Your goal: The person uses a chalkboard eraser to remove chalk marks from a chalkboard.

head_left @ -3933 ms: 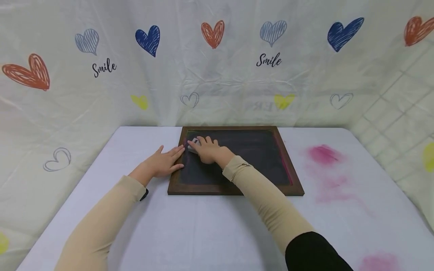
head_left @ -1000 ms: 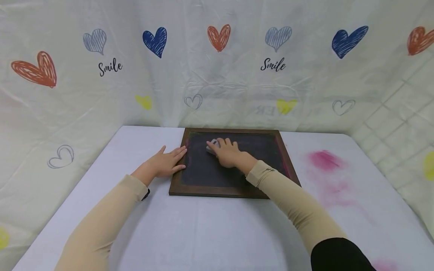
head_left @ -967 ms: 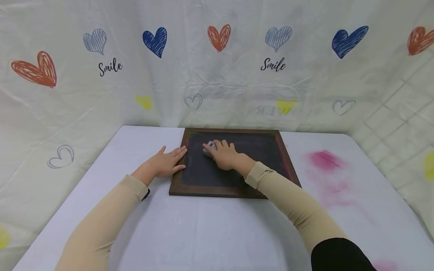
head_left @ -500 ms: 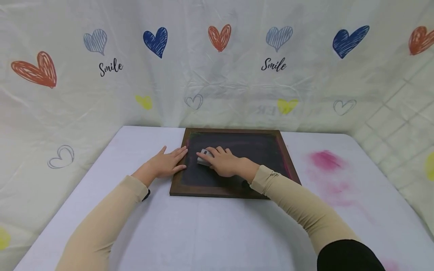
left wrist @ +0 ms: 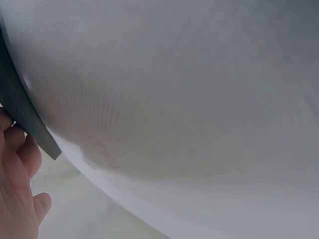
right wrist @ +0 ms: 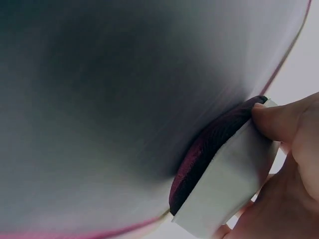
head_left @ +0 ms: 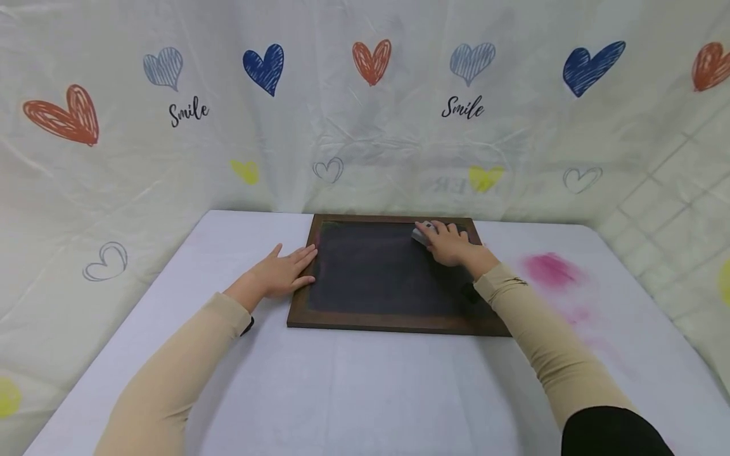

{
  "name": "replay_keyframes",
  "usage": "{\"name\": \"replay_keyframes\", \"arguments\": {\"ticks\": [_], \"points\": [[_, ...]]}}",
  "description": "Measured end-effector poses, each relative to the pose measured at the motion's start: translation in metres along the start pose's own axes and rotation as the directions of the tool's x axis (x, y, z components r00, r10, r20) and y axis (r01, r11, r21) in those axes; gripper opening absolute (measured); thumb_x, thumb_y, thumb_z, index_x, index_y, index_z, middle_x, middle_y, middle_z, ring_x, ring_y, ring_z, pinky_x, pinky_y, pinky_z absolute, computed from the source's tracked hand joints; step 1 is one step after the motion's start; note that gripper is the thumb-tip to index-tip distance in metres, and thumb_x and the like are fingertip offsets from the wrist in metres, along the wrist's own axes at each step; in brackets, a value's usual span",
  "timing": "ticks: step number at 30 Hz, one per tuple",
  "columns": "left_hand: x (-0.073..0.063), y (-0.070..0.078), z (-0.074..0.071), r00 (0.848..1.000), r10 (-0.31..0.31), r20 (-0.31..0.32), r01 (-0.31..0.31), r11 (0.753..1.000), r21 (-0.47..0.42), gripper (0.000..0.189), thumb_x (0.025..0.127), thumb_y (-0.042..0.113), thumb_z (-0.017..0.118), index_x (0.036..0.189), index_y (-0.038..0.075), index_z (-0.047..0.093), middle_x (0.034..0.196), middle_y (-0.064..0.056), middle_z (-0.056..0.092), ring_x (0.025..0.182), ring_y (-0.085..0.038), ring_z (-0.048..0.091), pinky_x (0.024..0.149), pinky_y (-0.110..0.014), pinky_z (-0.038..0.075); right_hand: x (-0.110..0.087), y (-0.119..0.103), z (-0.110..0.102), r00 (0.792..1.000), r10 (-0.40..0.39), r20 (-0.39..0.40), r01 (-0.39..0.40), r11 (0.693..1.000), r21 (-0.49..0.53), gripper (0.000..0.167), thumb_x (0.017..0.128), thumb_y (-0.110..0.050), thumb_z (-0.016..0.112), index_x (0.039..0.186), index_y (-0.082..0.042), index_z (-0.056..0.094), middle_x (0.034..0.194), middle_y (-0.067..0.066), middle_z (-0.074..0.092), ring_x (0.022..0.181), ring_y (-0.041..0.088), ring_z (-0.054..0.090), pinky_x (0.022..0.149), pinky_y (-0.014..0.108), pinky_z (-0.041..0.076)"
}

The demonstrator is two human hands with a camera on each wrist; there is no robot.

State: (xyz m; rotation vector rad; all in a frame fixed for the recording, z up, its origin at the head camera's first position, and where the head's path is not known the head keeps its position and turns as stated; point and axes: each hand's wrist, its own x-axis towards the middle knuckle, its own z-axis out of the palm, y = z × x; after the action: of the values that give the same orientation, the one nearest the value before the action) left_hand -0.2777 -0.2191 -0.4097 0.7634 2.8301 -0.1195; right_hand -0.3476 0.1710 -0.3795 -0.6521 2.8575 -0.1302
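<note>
A framed chalkboard [head_left: 376,272] lies flat on the white-covered table. My left hand [head_left: 279,272] rests with straight fingers spread against the left side of its wooden frame; in the left wrist view the fingers [left wrist: 30,154] lie along the frame's edge [left wrist: 25,109]. Near the board's upper right corner, my right hand [head_left: 453,247] grips a chalkboard eraser [head_left: 421,234]. From the right wrist, the eraser [right wrist: 224,179] shows a pale body and a dark felt pad stained pink, pressed on the board [right wrist: 109,99], with the thumb on its near end.
Pink chalk smudges [head_left: 550,270] mark the tablecloth right of the board. A white curtain [head_left: 399,126] printed with hearts hangs behind the table. Pink chalk residue [right wrist: 99,234] lines the board's border in the right wrist view.
My right hand has swept the eraser across the board from its left side to the upper right, with some up and down strokes. The left hand stays at the frame.
</note>
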Motion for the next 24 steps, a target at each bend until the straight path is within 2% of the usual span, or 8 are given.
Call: {"name": "replay_keyframes", "arguments": {"ticks": [2,4,8,11,14,18,22,24], "points": [[0.001,0.000,0.001,1.000,0.005,-0.001,-0.005,1.000,-0.011,0.075,0.110,0.049,0.037,0.164,0.003,0.014,0.170,-0.014,0.014,0.153,-0.029,0.024,0.120,-0.064,0.006,-0.003,0.010,0.000,1.000,0.016,-0.015,-0.016,1.000,-0.004,0.062,0.111,-0.015,0.044,0.166,-0.014,0.016,0.164,0.027,0.016,0.140,0.053,0.027,0.101,0.066,0.033],[0.001,0.000,0.002,1.000,0.012,0.003,-0.012,1.000,-0.014,0.075,0.110,0.049,0.037,0.164,0.003,0.014,0.170,-0.014,0.014,0.153,-0.029,0.025,0.120,-0.065,0.007,-0.006,0.015,0.003,1.000,-0.001,-0.025,0.001,1.000,-0.028,0.061,0.110,-0.015,0.046,0.165,-0.014,0.018,0.164,0.027,0.017,0.137,0.054,0.030,0.098,0.065,0.035],[0.002,-0.002,0.006,1.000,0.011,0.014,-0.010,1.000,-0.012,0.076,0.110,0.051,0.036,0.165,0.004,0.013,0.170,-0.014,0.013,0.154,-0.028,0.024,0.120,-0.064,0.006,-0.014,0.011,0.011,0.995,-0.089,-0.041,0.085,0.993,-0.080,0.061,0.110,-0.015,0.049,0.165,-0.014,0.023,0.162,0.027,0.022,0.133,0.052,0.036,0.090,0.061,0.038],[0.002,-0.002,0.007,1.000,0.008,0.001,-0.008,1.000,-0.008,0.075,0.110,0.050,0.037,0.165,0.004,0.014,0.170,-0.013,0.013,0.154,-0.028,0.024,0.120,-0.064,0.006,-0.027,0.001,0.015,0.982,-0.179,-0.053,0.174,0.981,-0.083,0.061,0.109,-0.015,0.052,0.164,-0.014,0.026,0.160,0.027,0.027,0.130,0.050,0.040,0.088,0.059,0.040],[0.002,-0.002,0.006,1.000,0.004,0.000,-0.004,1.000,-0.007,0.075,0.110,0.050,0.037,0.165,0.004,0.014,0.170,-0.013,0.013,0.154,-0.028,0.024,0.120,-0.064,0.005,-0.047,-0.014,0.018,0.953,-0.300,-0.050,0.296,0.952,-0.078,0.062,0.107,-0.014,0.056,0.163,-0.014,0.030,0.159,0.025,0.032,0.130,0.048,0.042,0.089,0.059,0.041],[0.001,-0.001,0.002,1.000,-0.003,0.005,0.003,1.000,-0.002,0.075,0.110,0.049,0.038,0.165,0.004,0.013,0.170,-0.013,0.013,0.154,-0.028,0.024,0.120,-0.064,0.005,-0.078,-0.033,0.024,0.892,-0.451,-0.035,0.448,0.892,-0.064,0.064,0.105,-0.012,0.060,0.162,-0.016,0.032,0.159,0.021,0.034,0.132,0.044,0.042,0.093,0.060,0.041],[0.001,0.000,-0.001,1.000,-0.002,0.004,0.002,1.000,0.001,0.075,0.110,0.049,0.037,0.165,0.004,0.013,0.170,-0.014,0.013,0.154,-0.028,0.024,0.120,-0.064,0.006,-0.100,-0.042,0.027,0.845,-0.534,-0.016,0.532,0.844,-0.060,0.066,0.104,-0.011,0.061,0.163,-0.019,0.032,0.160,0.018,0.034,0.134,0.040,0.042,0.097,0.061,0.041],[0.000,0.000,-0.002,1.000,-0.001,0.010,0.001,1.000,-0.001,0.075,0.110,0.049,0.038,0.165,0.004,0.013,0.170,-0.014,0.013,0.153,-0.029,0.024,0.120,-0.064,0.006,-0.104,-0.040,0.027,0.839,-0.544,-0.005,0.543,0.839,-0.047,0.067,0.104,-0.010,0.061,0.163,-0.020,0.031,0.161,0.017,0.033,0.135,0.039,0.042,0.099,0.061,0.040]]}}
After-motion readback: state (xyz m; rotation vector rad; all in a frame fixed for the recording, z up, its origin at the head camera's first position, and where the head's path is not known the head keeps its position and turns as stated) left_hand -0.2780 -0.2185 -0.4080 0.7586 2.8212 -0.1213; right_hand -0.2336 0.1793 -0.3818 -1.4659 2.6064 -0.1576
